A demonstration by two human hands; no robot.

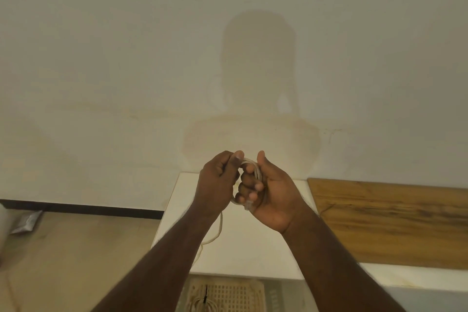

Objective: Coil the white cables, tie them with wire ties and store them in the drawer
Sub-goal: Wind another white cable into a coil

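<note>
Nearest the camera, at the bottom edge, sits a pale perforated basket [225,296] below the bench; thin coiled strands lie inside it at the lower left, though they are too dim to say what they are. A dark slit shows in its lattice.

Above it is the white bench [253,243], its top bare apart from a loose run of the white cable [257,172] that trails down from the hands, across the surface and off the near left edge.

Both forearms reach up over the bench. The right hand [268,192] has its fingers [249,186] curled round a small coil of the cable, thumb upright, with a clear plug end showing just under the lowest finger. The left hand [219,180] is closed as well, pinching the cable at the top of the coil, thumb tip against the loop. The two hands touch each other around the coil, held in the air above the bench.

To the right, a wooden board [395,220] lies beside the white top. To the left, on the floor [76,248], a silvery packet [26,221] lies near the dark skirting. Beyond everything stands a plain wall [126,58] bearing a person's shadow.
</note>
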